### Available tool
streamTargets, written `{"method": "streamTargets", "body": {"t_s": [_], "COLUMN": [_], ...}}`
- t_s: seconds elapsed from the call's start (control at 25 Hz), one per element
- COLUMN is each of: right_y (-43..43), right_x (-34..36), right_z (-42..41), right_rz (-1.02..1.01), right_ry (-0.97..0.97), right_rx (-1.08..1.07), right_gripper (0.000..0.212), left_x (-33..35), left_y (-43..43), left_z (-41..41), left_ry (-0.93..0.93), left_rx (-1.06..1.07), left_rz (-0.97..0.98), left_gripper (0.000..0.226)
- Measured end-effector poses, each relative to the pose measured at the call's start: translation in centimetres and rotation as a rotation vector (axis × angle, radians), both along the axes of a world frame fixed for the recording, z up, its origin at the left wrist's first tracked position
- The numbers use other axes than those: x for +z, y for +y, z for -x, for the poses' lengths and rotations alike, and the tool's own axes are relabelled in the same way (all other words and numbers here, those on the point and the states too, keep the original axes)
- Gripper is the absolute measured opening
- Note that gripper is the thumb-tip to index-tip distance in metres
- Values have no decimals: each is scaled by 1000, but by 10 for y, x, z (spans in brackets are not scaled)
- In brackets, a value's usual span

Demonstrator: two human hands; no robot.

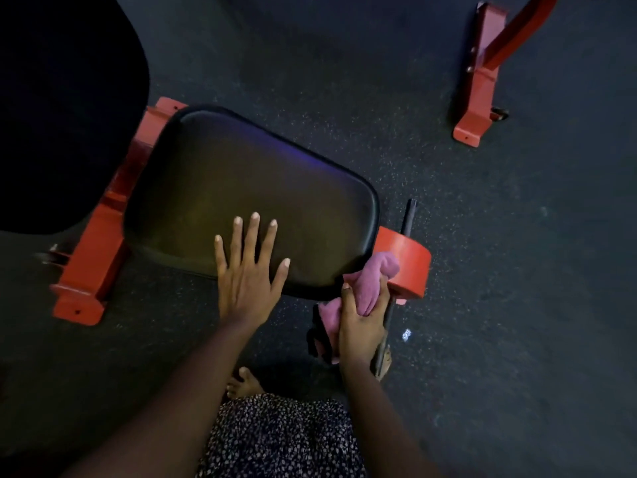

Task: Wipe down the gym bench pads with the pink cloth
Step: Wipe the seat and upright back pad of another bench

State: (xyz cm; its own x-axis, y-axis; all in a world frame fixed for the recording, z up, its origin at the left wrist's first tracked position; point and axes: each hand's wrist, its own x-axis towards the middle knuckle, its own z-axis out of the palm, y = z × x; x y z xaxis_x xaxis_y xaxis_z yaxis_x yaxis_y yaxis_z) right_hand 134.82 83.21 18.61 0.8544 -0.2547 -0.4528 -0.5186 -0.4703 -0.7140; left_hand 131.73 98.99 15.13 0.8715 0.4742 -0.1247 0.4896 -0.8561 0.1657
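Head view showed the left hand (246, 270) flat, fingers spread, on the black seat pad (241, 181), whose long axis ran from 10 to 4 o'clock. The right hand (362, 326) gripped the bunched pink cloth (374, 279) at the pad's 4 o'clock corner, beside the red frame end (408, 260), with the cloth pointing toward 1 o'clock.

head-worn view, steeply downward, close

Left hand (246, 281) flat on seat pad (241, 188); right hand (362, 326) grips pink cloth (370, 288).
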Motion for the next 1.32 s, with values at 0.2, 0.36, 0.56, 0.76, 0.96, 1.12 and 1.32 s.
{"method": "streamTargets", "body": {"t_s": [0.2,0.36,0.56,0.76,0.96,1.12,1.32], "right_y": [7,-8,-10,1,49,109,221], "right_x": [1,10,47,32,24,19,28], "right_z": [31,60,19,-81,-92,-82,-41], "right_rz": [10,117,433,666,682,582,614], "right_ry": [-33,-80,-623,-1002,-1170,-1210,-1205], "right_rx": [-16,350,1041,1992,2466,2526,2550], "right_gripper": [57,58,54,65,61,47,42], "left_x": [-2,8,47,41,27,20,15], "left_y": [1,13,-30,-24,-13,-12,12], "left_z": [3,5,46,25,37,50,54], "left_ry": [28,6,-448,-852,-1029,-1006,-1069], "left_rx": [-16,-53,682,1503,1555,1497,1676], "left_rz": [53,223,624,1785,2015,2003,1708], "left_gripper": [69,73,52,68,90,91,73]}}
